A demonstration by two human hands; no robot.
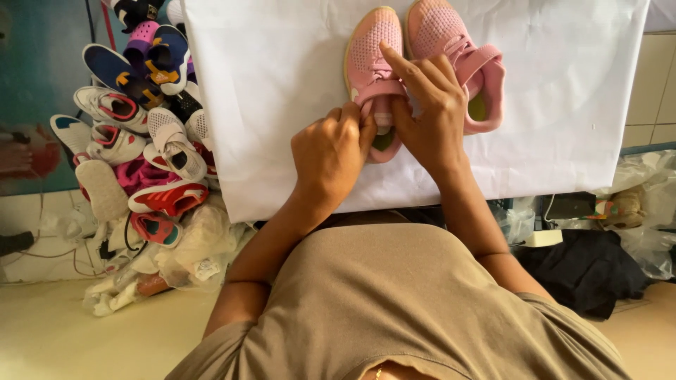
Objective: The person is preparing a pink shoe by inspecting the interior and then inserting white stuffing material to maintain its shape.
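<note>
Filling the upper middle of the view, a white-covered worktop (282, 84) stands over a cream floor (70, 338), with pale tiled wall (655, 84) at three o'clock. At nine o'clock a heap of small shoes (141, 134) in white, navy, pink and red leans against the worktop's edge; clear plastic bags (648, 211) and a black cloth (584, 271) lie at four o'clock. Two pink shoes sit side by side at twelve o'clock. The left hand (331, 158) has its grip pinched on the strap of the nearer pink shoe (372, 63); the right hand (433, 116) holds that strap too, forefinger stretched along the upper. The second pink shoe (465, 63) touches it at one o'clock.
</note>
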